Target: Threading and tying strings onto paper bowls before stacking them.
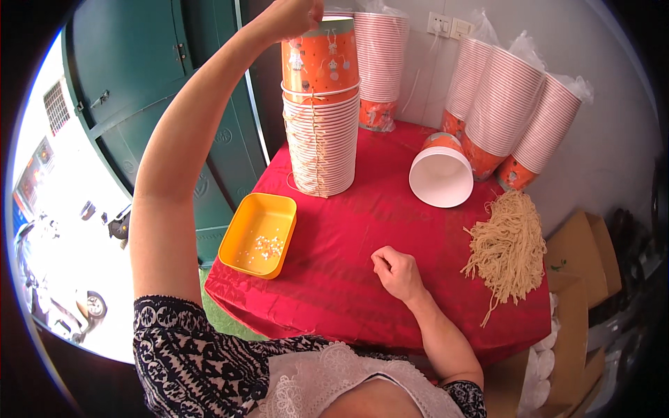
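My left hand [298, 19], partly cut off by the top edge, has its fingers curled at the rim of an orange paper bucket [320, 61]. That bucket tops a tall stack of nested paper buckets [322, 143] with white rims, and thin beige strings hang down the stack's side. My right hand [397, 273] rests closed over the red tablecloth, and whatever its fingers may pinch is hidden. To the left, a yellow plastic tray [240, 244] holds small white bits. Beige strings [512, 240] lie in a loose bundle right of my right hand.
One paper bucket [440, 174] lies on its side, its white opening toward me. Behind it stand several bagged bucket stacks [503, 101], with another bagged stack [380, 63] farther left. Cardboard boxes [582, 258] are right of the red-covered table [348, 279]; a green door [132, 83] is left.
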Motion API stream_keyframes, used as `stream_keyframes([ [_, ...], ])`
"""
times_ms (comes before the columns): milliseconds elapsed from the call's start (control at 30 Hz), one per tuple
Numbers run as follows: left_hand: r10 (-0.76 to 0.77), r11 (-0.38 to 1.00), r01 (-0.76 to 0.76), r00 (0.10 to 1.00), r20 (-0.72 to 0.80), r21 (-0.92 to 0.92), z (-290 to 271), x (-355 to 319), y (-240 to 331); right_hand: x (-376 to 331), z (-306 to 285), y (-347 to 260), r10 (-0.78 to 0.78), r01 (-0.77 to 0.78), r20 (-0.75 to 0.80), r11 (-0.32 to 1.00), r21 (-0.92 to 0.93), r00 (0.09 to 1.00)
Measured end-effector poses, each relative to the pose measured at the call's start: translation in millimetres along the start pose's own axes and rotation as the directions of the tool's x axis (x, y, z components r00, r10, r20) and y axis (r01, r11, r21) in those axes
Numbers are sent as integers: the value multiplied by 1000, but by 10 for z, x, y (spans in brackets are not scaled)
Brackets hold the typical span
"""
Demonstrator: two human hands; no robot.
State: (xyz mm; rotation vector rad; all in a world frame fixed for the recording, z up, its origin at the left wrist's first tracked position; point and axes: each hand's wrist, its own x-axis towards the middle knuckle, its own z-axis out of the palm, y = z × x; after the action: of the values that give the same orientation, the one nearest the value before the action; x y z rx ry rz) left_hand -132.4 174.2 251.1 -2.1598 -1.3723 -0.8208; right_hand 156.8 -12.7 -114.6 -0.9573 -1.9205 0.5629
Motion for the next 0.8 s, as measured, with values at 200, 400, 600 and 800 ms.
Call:
stream_keyframes([
  [200, 60, 998, -61, 998, 35, 12, 242, 69, -276, 7, 8, -10, 4, -4, 11, 1000, -5, 1000],
  [400, 73, 997, -73, 996, 46, -1, 285, 60, -287, 8, -6, -20, -6, 6, 4, 1000, -10, 1000],
  [600, 64, 998, -62, 995, 71, -25, 286, 34, -278, -4, -5, -14, -5, 5, 6, 1000, -13, 1000],
  [800, 65, 997, -63, 997, 46, -34, 322, -9, -291, -6, -6, -19, -6, 7, 7, 1000, -14, 1000],
])
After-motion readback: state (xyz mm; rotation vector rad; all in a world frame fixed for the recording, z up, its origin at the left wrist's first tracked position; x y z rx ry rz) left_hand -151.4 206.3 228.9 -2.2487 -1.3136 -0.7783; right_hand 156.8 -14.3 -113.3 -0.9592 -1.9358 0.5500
